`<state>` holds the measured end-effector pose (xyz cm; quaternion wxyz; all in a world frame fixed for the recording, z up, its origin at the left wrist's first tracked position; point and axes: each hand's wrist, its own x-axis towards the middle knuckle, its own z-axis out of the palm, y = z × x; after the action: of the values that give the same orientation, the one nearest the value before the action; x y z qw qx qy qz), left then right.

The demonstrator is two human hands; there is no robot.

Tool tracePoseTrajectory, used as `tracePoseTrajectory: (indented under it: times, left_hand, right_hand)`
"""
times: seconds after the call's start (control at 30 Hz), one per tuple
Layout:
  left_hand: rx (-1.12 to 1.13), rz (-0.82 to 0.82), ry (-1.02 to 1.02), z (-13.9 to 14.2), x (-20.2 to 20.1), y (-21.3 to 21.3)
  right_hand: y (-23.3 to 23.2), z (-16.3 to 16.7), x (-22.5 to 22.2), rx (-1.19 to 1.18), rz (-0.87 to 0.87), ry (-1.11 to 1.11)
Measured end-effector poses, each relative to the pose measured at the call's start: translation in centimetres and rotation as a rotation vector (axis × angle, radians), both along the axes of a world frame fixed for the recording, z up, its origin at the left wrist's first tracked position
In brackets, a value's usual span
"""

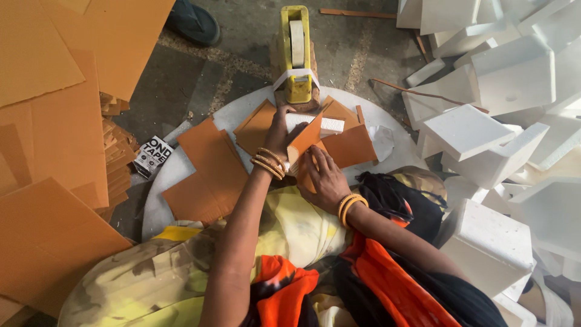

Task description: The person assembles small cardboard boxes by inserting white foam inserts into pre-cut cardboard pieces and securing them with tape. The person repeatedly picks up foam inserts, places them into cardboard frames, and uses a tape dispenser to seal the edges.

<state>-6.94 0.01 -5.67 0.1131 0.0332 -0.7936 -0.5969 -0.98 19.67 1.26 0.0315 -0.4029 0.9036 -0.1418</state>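
Observation:
My left hand [279, 130] reaches toward the base of a yellow tape dispenser [296, 57] and pinches the end of its white tape beside a folded brown cardboard flap [304, 140]. My right hand [322, 175] presses flat on the brown cardboard wrapping [351, 145] around a white foam block [330, 125]. Both wrists wear gold bangles. The work lies on a round white board [181, 172] on the floor.
Flat brown cardboard sheets [209, 175] lie on the board; large stacks of them [54, 121] fill the left. White foam blocks [484, 145] pile up at the right. A small black-and-white tape box [151, 155] lies left. A shoe [193, 23] shows at the top.

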Motion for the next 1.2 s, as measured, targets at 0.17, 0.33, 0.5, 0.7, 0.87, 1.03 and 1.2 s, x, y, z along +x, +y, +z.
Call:
tracePoseTrajectory:
  times: [0.17,0.33,0.5,0.7,0.87,1.03,1.2]
  left_hand:
    - [0.045,-0.056,0.084,-1.4,-0.8,-0.4]
    - [0.063,-0.066,-0.001,-1.9,-1.1,-1.2]
    - [0.002,-0.015,-0.007,-0.9,0.0,-0.6]
    - [-0.082,0.043,-0.042,0.9,-0.1,-0.2]
    - [-0.076,0.044,-0.018,1.6,0.5,0.3]
    - [-0.088,0.045,0.012,1.9,0.6,0.4]
    - [-0.108,0.057,-0.029,1.9,0.6,0.7]
  right_hand:
    - [0.5,0.8,1.4,-0.156,0.004,0.039]
    - [2.1,-0.2,0.7,-0.080,0.147,0.066]
    - [3.0,-1.7,-0.9,0.022,0.286,0.149]
    - [3.5,-2.2,-0.3,-0.120,0.056,-0.134]
    - [3.8,-2.7,-0.9,-0.082,-0.054,0.015]
    - [2.9,-2.3,-1.1,-0.056,-0.294,0.300]
    - [2.8,0.1,-1.8,-0.160,-0.540,0.321]
